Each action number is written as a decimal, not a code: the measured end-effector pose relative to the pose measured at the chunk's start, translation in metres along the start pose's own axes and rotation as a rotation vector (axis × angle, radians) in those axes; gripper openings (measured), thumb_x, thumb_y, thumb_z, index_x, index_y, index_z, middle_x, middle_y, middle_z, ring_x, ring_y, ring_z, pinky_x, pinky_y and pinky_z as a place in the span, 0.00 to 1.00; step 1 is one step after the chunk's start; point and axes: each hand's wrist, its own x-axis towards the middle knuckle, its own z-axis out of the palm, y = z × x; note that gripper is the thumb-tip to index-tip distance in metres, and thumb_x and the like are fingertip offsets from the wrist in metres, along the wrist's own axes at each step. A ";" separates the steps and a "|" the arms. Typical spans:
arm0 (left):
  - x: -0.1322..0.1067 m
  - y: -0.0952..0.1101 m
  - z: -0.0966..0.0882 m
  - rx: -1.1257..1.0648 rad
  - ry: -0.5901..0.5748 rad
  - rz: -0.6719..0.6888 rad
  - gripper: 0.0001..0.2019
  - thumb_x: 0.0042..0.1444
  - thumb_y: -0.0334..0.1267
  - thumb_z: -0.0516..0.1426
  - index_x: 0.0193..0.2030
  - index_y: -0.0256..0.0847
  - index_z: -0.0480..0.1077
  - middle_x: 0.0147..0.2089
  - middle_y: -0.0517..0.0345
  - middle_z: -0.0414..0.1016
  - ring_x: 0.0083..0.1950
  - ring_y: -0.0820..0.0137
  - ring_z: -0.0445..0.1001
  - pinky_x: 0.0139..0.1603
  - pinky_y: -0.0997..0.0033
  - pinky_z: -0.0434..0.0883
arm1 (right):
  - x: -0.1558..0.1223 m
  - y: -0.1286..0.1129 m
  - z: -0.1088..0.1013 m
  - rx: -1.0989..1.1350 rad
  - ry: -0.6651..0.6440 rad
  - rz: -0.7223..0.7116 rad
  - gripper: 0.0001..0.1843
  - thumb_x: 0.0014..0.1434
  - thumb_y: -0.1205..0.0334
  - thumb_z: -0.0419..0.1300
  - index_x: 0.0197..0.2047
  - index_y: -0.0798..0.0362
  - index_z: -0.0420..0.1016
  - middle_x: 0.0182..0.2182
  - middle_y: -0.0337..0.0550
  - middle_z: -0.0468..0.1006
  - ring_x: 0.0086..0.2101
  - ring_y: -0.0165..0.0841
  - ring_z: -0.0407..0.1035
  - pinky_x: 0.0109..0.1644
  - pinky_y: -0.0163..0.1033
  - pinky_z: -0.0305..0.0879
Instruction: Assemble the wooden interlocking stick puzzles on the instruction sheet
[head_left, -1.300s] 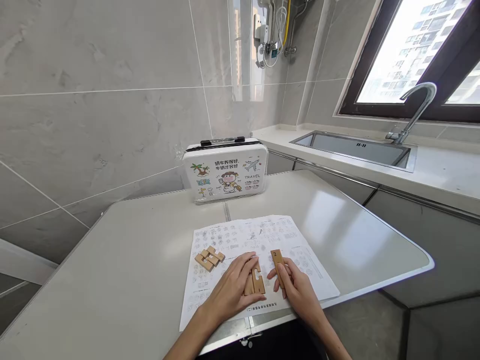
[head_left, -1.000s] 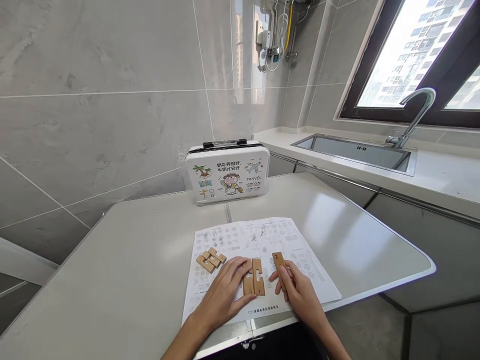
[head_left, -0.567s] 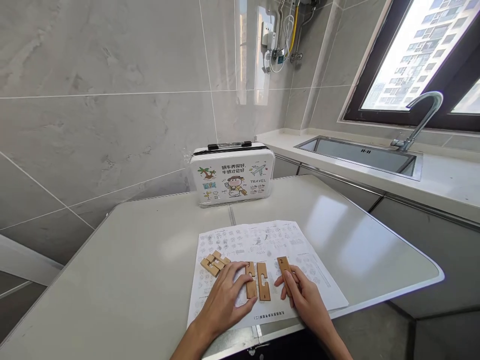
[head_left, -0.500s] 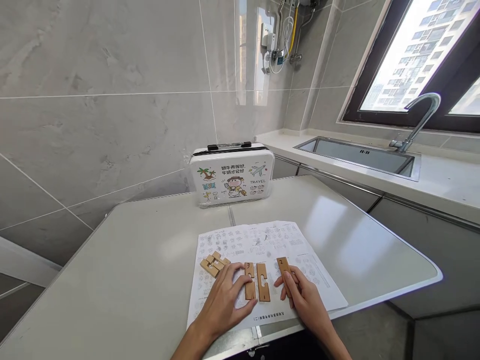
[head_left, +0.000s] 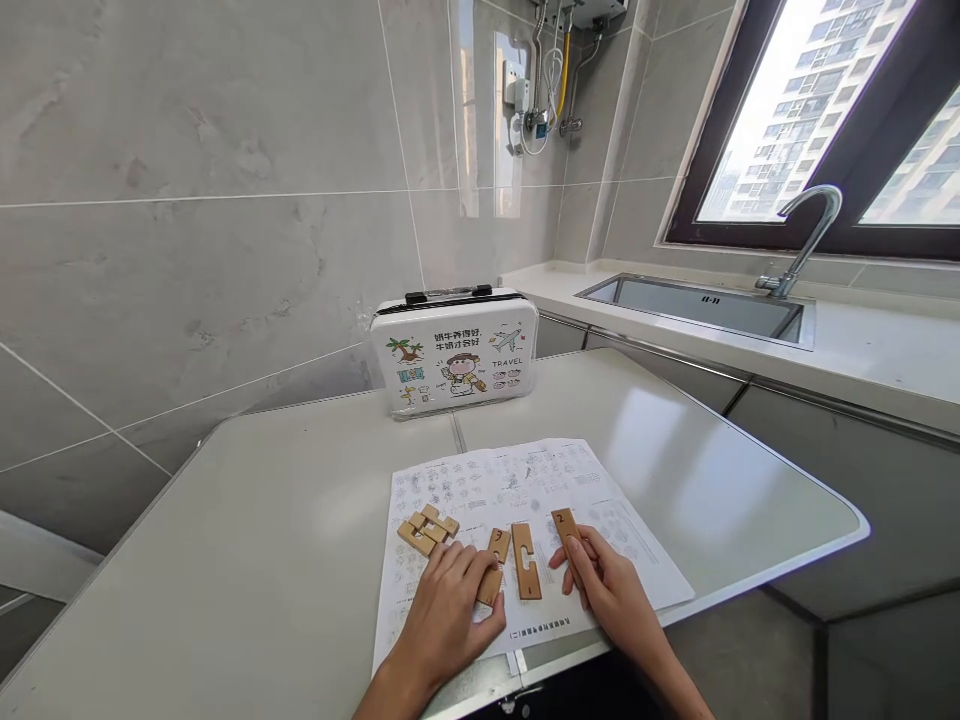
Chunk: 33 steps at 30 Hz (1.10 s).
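Note:
A printed sheet point(head_left: 525, 480) lies on the table near its front edge. My left hand point(head_left: 450, 605) pinches a notched wooden piece marked 3 point(head_left: 495, 560), which sits tilted on the sheet. Beside it lies a loose notched piece marked 1 point(head_left: 525, 560), upright and untouched. My right hand point(head_left: 607, 590) rests on a wooden piece marked 2 point(head_left: 564, 525), fingers curled over its lower end. A small cluster of joined wooden pieces point(head_left: 426, 528) sits on the sheet left of my left hand.
A white tin case with cartoon print point(head_left: 454, 355) stands at the back of the grey folding table point(head_left: 262, 560). To the right are a steel sink point(head_left: 705, 305) and faucet point(head_left: 806, 235) under a window. The table's rounded edge point(head_left: 855, 520) drops off at right.
My left hand has pulled piece 3 away from piece 1 and tilted it; the two lay side by side before. My right hand stays on piece 2. The camera shifted slightly.

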 end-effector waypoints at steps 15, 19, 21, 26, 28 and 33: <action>0.006 0.002 0.007 0.156 -0.047 -0.281 0.04 0.61 0.39 0.56 0.41 0.44 0.64 0.33 0.56 0.79 0.34 0.56 0.81 0.32 0.62 0.68 | -0.001 -0.001 0.001 -0.020 0.014 0.008 0.27 0.73 0.36 0.48 0.46 0.51 0.74 0.32 0.46 0.82 0.25 0.36 0.72 0.32 0.41 0.64; 0.010 0.001 0.004 0.177 -0.083 -0.262 0.04 0.64 0.39 0.53 0.38 0.44 0.65 0.33 0.54 0.80 0.34 0.57 0.81 0.31 0.64 0.64 | 0.000 0.000 0.001 -0.028 0.017 0.005 0.28 0.73 0.35 0.48 0.46 0.51 0.74 0.30 0.45 0.81 0.25 0.36 0.72 0.31 0.40 0.65; 0.012 -0.002 0.002 0.148 -0.096 -0.244 0.08 0.68 0.39 0.49 0.37 0.44 0.66 0.32 0.55 0.79 0.32 0.59 0.79 0.30 0.65 0.62 | 0.000 0.000 0.001 -0.025 0.021 0.004 0.28 0.72 0.35 0.48 0.46 0.51 0.74 0.30 0.45 0.81 0.25 0.36 0.72 0.31 0.40 0.65; 0.024 -0.010 -0.001 -0.109 -0.087 -0.309 0.17 0.74 0.46 0.43 0.37 0.44 0.65 0.30 0.58 0.75 0.29 0.63 0.73 0.30 0.67 0.58 | 0.009 -0.001 0.004 0.063 -0.002 -0.007 0.27 0.72 0.36 0.50 0.49 0.52 0.73 0.34 0.46 0.82 0.23 0.32 0.69 0.28 0.38 0.66; 0.033 -0.010 -0.001 -0.286 -0.089 -0.325 0.19 0.75 0.50 0.43 0.36 0.44 0.64 0.29 0.60 0.72 0.30 0.65 0.71 0.32 0.67 0.60 | 0.019 -0.004 0.006 0.110 -0.011 -0.009 0.27 0.72 0.36 0.51 0.50 0.51 0.72 0.34 0.45 0.80 0.22 0.31 0.68 0.26 0.37 0.65; 0.053 -0.005 0.005 -0.663 -0.148 -0.270 0.23 0.74 0.56 0.44 0.33 0.43 0.62 0.25 0.65 0.66 0.28 0.70 0.65 0.35 0.70 0.63 | 0.050 -0.013 0.018 0.220 0.082 -0.022 0.24 0.70 0.34 0.53 0.47 0.48 0.70 0.28 0.35 0.69 0.20 0.27 0.58 0.23 0.35 0.59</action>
